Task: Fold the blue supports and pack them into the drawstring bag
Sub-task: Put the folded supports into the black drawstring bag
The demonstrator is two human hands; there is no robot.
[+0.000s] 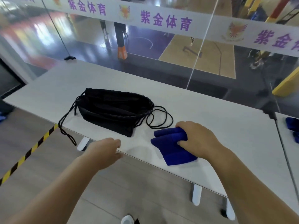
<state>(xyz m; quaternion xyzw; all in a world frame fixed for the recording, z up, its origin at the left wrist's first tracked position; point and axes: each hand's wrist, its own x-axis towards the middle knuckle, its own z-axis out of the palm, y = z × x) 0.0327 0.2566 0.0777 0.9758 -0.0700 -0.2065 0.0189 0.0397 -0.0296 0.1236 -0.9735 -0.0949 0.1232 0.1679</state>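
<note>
Folded blue fabric support pinched by right hand; left hand loose, empty; next, black drawstring bag.

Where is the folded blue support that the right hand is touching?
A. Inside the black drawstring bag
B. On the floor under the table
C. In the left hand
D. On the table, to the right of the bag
D: the right hand holds the blue support on the table, right of the open drawstring bag.
</note>
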